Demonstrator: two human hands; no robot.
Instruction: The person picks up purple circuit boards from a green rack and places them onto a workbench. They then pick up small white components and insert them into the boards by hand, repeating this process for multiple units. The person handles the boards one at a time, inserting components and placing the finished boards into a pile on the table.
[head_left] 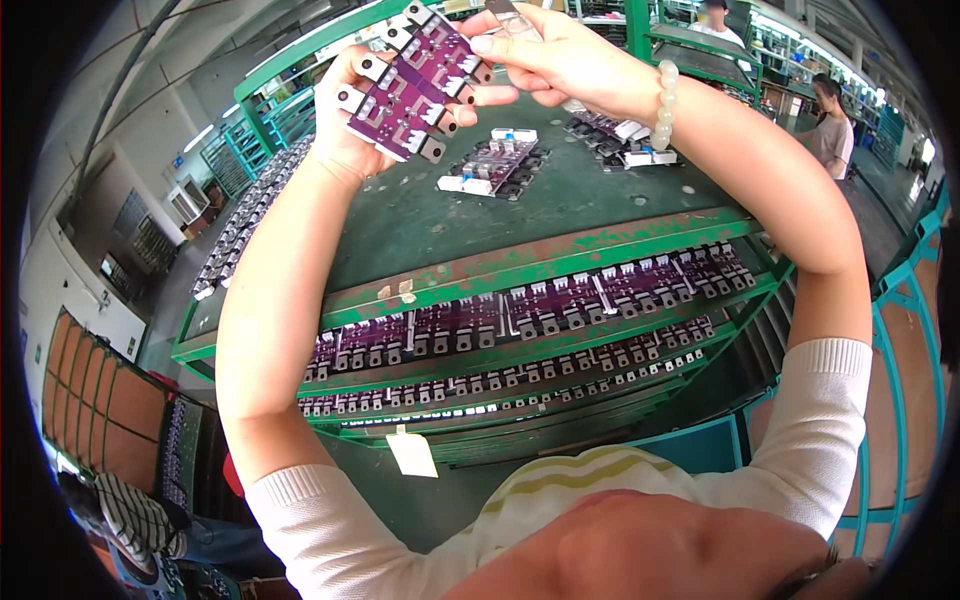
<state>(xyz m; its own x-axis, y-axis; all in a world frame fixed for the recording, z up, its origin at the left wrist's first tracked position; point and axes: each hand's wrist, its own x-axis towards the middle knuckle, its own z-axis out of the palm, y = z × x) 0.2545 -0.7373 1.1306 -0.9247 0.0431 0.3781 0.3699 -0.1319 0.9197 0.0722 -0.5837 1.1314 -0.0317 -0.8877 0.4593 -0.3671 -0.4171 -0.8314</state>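
My left hand [342, 150] is wrapped round the edge of a purple circuit board [410, 85], tilted up above the table. Metal tabs with holes stick out along the board's two long sides, and white connectors sit on its face. At the board's far right corner, my right hand [560, 58] is closed with thumb and finger on a small flat metal piece [508, 14]; its exact kind is unclear. Some fingers reach behind the board's edge and are partly hidden. Below lies a small stack of boards [490, 165] with white end strips, and to its right another stack [622, 135].
The green worktable [390, 250] has a raised front rim. Under it, shelves hold rows of purple boards [460, 327], and a white paper tag [412, 453] hangs there. More boards [255, 205] line the left side. Other people stand at right [830, 125], far back and lower left.
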